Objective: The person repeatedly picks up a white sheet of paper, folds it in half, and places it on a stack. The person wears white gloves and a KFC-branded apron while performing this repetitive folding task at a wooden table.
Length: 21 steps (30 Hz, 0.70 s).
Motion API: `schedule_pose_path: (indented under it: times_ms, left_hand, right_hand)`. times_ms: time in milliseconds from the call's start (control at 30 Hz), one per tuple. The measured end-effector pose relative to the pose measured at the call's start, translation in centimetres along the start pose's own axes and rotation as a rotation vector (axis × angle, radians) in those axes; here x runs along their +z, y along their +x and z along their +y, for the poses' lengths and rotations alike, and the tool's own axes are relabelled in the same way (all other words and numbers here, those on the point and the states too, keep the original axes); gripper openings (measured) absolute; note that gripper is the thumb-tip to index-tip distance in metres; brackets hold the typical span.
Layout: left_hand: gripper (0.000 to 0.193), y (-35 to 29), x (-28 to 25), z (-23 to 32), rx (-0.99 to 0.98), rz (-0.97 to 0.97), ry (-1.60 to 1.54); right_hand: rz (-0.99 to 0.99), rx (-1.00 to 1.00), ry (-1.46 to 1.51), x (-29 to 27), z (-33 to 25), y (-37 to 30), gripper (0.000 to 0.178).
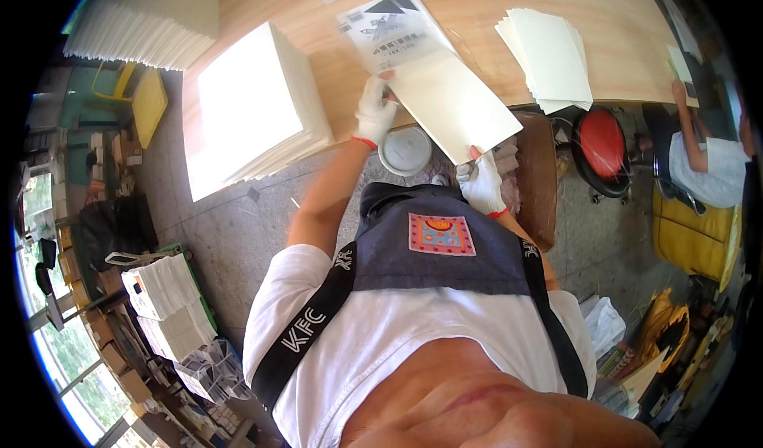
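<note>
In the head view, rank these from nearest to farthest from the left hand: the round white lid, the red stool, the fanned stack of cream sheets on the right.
From the left hand:
1. Round white lid, just below the table edge beside that hand.
2. Fanned stack of cream sheets, on the table's right part.
3. Red stool, on the floor farther right.

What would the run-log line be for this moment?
left hand: gloved, on printed booklet | right hand: gloved, holds cream sheet at near edge | wooden table: white stack, fanned sheets
</note>
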<state>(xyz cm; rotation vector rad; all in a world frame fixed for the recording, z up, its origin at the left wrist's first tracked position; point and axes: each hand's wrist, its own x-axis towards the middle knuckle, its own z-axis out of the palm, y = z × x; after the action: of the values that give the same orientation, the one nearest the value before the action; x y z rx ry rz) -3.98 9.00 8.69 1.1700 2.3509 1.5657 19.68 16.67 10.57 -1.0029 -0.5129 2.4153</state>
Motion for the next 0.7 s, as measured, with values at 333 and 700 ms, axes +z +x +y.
schedule_pose_path:
  times_ms: [333,700]
  left_hand:
    - [0.035,-2.1,8.2,0.3,-0.641,0.167,-1.256]
    - [0.046,-11.0,10.7,-2.0,-1.049,0.138,-1.300]
  right_hand:
    - [-0.054,-0.060,-0.195,2.1,-0.6,-1.9,0.022]
    - [0.022,0.200,-0.179,2.0,2.5,3.6,0.028]
